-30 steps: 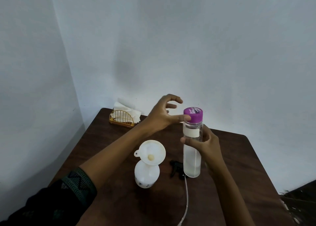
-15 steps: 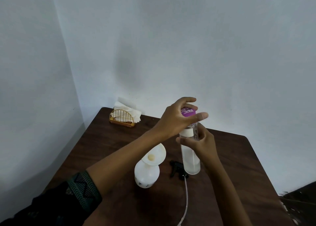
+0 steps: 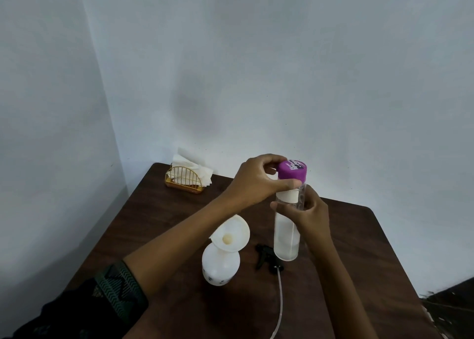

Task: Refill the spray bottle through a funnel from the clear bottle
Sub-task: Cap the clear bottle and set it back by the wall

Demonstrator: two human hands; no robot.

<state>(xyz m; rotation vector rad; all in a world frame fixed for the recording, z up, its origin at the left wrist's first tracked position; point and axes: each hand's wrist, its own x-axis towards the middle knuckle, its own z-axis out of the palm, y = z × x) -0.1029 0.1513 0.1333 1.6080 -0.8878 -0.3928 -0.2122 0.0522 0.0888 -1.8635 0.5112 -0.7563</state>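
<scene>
The clear bottle [image 3: 286, 238] stands upright on the dark wooden table [image 3: 359, 249], about half full of cloudy liquid. My right hand [image 3: 309, 214] wraps around its upper body. My left hand [image 3: 259, 179] pinches its purple cap [image 3: 292, 170] from the left side. To the left stands the white spray bottle [image 3: 220, 265] with a white funnel [image 3: 232, 233] seated in its neck. The black spray head [image 3: 268, 258] with its long tube [image 3: 279, 305] lies on the table between the two bottles.
A gold wire holder with white napkins [image 3: 188, 178] sits at the table's far left corner. White walls meet just behind it. The table's right edge drops off to a dark floor at the lower right.
My left hand has come onto the purple cap and closed around it; a second ago it hovered open beside it. The clear bottle has been held in nearly the same spot.
</scene>
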